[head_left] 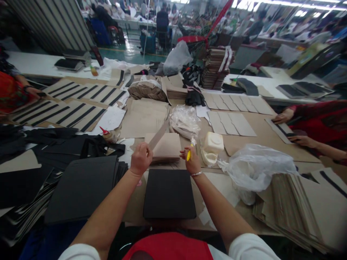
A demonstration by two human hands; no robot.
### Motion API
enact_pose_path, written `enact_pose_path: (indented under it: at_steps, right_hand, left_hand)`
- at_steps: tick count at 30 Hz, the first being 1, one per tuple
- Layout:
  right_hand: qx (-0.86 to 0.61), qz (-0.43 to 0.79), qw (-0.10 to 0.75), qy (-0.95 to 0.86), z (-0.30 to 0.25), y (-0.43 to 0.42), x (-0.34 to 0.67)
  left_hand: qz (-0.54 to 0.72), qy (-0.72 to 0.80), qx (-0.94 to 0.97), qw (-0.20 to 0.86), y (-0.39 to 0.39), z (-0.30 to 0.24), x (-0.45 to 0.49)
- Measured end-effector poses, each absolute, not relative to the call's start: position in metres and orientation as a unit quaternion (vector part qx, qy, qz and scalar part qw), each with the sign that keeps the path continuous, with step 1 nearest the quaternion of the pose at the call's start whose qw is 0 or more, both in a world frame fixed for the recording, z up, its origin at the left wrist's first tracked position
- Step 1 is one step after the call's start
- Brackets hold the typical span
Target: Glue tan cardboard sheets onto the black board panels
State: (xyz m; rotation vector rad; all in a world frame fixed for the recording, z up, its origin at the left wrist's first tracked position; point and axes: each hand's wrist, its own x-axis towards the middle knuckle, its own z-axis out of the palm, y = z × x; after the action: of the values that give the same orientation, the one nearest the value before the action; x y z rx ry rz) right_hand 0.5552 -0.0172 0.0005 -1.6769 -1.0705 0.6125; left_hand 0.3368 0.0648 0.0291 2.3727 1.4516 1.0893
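Observation:
My left hand [141, 159] is closed around one end of a thin beige strip [159, 135], which slants up and to the right. In my right hand [192, 160] is a yellow-handled brush [189, 155] with a whitish tip pointing away from me. Between and just beyond my hands lies a stack of beige panels [166, 144]. Closer to my body, a black rectangular panel [169, 195] lies flat on the table. A cut-open cream plastic jug [213, 144] stands to the right of my right hand.
Black panels [81, 184] are stacked at left, near a red-capped bottle [107, 134]. At right are a clear plastic bag [260, 164] and a beige panel stack [290, 206]. Co-workers' hands [300, 141] handle a panel at right; another person's hand [34, 92] shows at left.

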Motion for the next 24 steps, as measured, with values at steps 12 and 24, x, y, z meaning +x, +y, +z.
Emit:
enact_pose_path:
  at_steps: [12,24]
  right_hand:
    - [-0.747,0.076,0.503,-0.428,0.0,-0.072,0.549]
    - [-0.785,0.065,0.301,-0.538,-0.057,-0.179,0.562]
  left_hand:
    - [0.533,0.449,0.397,0.597,-0.029,0.017,0.345]
    - [0.217,0.625,0.582,0.473,-0.072,-0.039,0.278]
